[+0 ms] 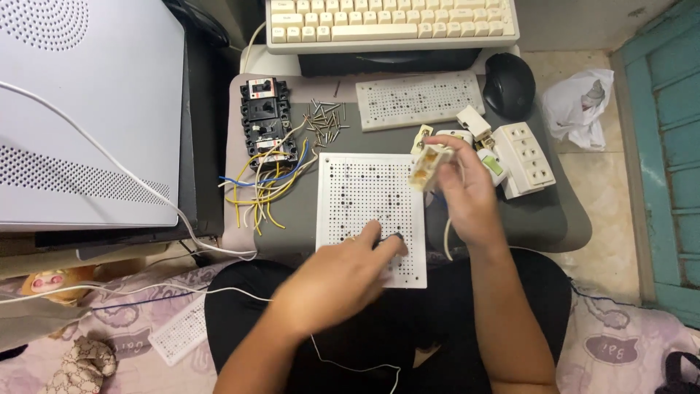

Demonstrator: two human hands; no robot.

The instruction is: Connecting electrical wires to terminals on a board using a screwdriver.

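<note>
My right hand (467, 193) holds a small cream socket part (429, 165) above the right edge of a white perforated board (364, 197) that lies on a grey pad (292, 211). My left hand (335, 281) rests on the board's near edge, its fingertips pinching a small dark object (386, 239) that I cannot identify. A thin white cable (446, 237) hangs down under my right hand.
Black circuit breakers (265, 120) with yellow, blue and white wires (266, 191) sit at left, beside a pile of screws (324, 120). A second perforated board (418, 98), white sockets (521, 157), a black mouse (508, 85), a keyboard (390, 22) and a white case (80, 109) surround the pad.
</note>
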